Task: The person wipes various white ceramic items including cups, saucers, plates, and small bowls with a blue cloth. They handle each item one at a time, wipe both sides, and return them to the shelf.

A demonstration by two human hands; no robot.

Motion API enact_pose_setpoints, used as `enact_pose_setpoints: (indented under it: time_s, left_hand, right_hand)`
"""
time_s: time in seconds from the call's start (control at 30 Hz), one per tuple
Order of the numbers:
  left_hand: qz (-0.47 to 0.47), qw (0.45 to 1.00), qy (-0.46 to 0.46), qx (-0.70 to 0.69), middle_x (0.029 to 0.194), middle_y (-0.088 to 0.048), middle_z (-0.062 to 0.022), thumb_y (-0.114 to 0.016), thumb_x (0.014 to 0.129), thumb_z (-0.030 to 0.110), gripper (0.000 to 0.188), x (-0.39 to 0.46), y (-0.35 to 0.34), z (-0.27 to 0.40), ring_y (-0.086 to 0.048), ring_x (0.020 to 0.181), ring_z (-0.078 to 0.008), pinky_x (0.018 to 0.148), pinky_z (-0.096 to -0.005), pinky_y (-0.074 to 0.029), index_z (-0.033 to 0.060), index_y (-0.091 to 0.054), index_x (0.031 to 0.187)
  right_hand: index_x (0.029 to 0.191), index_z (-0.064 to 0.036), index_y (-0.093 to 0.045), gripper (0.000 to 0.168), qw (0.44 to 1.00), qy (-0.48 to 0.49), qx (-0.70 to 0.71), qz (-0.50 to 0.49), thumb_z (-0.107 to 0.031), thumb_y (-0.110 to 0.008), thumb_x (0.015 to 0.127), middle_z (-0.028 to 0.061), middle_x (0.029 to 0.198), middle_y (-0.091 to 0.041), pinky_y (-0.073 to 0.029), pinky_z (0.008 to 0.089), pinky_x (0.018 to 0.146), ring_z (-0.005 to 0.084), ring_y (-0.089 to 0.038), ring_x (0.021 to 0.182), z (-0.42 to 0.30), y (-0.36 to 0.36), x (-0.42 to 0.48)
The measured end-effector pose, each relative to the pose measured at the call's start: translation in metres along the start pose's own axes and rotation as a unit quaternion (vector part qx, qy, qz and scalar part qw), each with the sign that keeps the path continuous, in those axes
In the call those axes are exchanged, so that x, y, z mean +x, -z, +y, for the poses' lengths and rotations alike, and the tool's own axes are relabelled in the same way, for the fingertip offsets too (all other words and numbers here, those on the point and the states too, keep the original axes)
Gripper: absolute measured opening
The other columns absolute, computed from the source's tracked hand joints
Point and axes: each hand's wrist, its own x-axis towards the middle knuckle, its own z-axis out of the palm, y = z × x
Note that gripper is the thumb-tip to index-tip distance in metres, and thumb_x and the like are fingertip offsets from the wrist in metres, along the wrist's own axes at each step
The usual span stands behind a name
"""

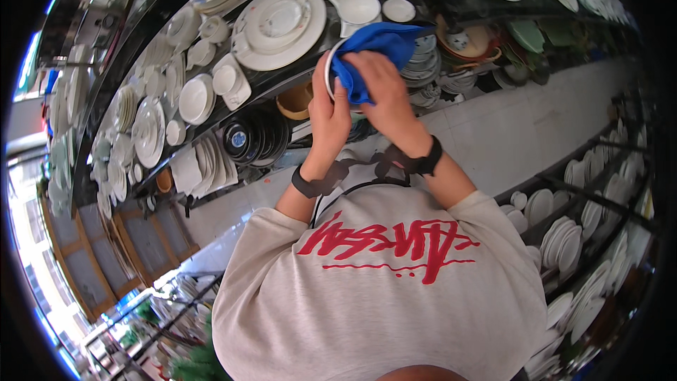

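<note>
My left hand (329,108) grips the edge of a white ceramic dish (330,71), which is tilted up on its side; only its rim shows. A bright blue cloth (383,42) covers most of the dish's face and spreads out to the upper right. My right hand (378,87) is shut on the cloth and presses it against the dish. Just beyond my hands, on the dark shelf, lie a wavy-edged white bowl (357,8) and a small round white dish (399,10).
Large stacked plates (279,26) and many cups and bowls line the upper shelf. Below it are black plates (254,137), square white plates (203,169) and a brown bowl (294,101). Behind on the right stands a rack of white plates (561,243). Pale floor tiles (476,137) run between.
</note>
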Motion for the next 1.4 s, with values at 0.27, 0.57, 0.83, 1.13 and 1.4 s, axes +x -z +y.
enact_pose_setpoints:
  time_s: [0.27, 0.57, 0.83, 1.13, 1.4]
  left_hand:
    - [-0.022, 0.997, 0.073, -0.027, 0.113, -0.061, -0.0161, -0.041, 0.098, 0.018, 0.037, 0.000, 0.015, 0.014, -0.060, 0.097, -0.0196, 0.083, -0.0303, -0.046, 0.0059, -0.042, 0.133]
    - [-0.035, 0.988, 0.069, -0.131, 0.121, -0.055, -0.0144, -0.041, 0.099, 0.024, 0.041, -0.010, 0.042, -0.004, -0.054, 0.108, -0.0200, 0.093, -0.0309, -0.041, 0.0004, -0.042, 0.132]
    - [-0.075, 0.978, 0.085, -0.176, 0.117, -0.057, -0.0116, -0.041, 0.099, 0.023, 0.037, -0.028, 0.050, -0.011, -0.054, 0.105, -0.0175, 0.091, -0.0302, -0.042, 0.0026, -0.045, 0.130]
    - [-0.106, 0.970, 0.076, -0.207, 0.117, -0.057, -0.0130, -0.049, 0.096, 0.019, 0.042, -0.026, 0.038, -0.008, -0.061, 0.094, -0.0168, 0.071, -0.0281, -0.052, 0.0043, -0.040, 0.134]
    - [-0.122, 0.924, 0.179, -0.316, 0.119, -0.053, -0.0191, -0.054, 0.093, 0.015, 0.060, -0.009, 0.003, -0.010, -0.065, 0.078, -0.0188, 0.057, -0.0286, -0.055, 0.0032, -0.022, 0.143]
  right_hand:
    - [0.107, -0.007, -0.058, 0.039, 0.993, -0.006, 0.039, -0.111, -0.005, -0.067, 0.069, 0.0123, 0.103, -0.058, -0.044, 0.0385, 0.082, 0.0301, -0.054, 0.096, -0.002, 0.016, -0.024]
    - [0.078, 0.000, -0.058, 0.011, 0.925, -0.164, 0.313, 0.142, -0.008, -0.063, 0.084, 0.0036, 0.079, -0.061, -0.042, 0.0237, 0.057, 0.0082, -0.052, 0.064, -0.007, 0.042, -0.045]
    - [0.072, -0.001, -0.056, 0.023, 0.930, -0.306, 0.204, -0.018, -0.017, -0.069, 0.082, 0.0016, 0.064, -0.057, -0.042, 0.0253, 0.055, 0.0080, -0.050, 0.060, -0.024, 0.009, -0.071]
    - [0.072, -0.002, -0.054, 0.019, 0.896, -0.351, 0.255, 0.094, -0.010, -0.070, 0.078, -0.0005, 0.064, -0.055, -0.043, 0.0249, 0.055, 0.0055, -0.049, 0.062, 0.000, -0.004, -0.081]
    - [0.065, -0.004, -0.050, 0.019, 0.914, -0.303, 0.250, 0.101, -0.008, -0.066, 0.076, -0.0026, 0.062, -0.051, -0.038, 0.0252, 0.051, 0.0048, -0.046, 0.059, 0.047, 0.026, -0.039]
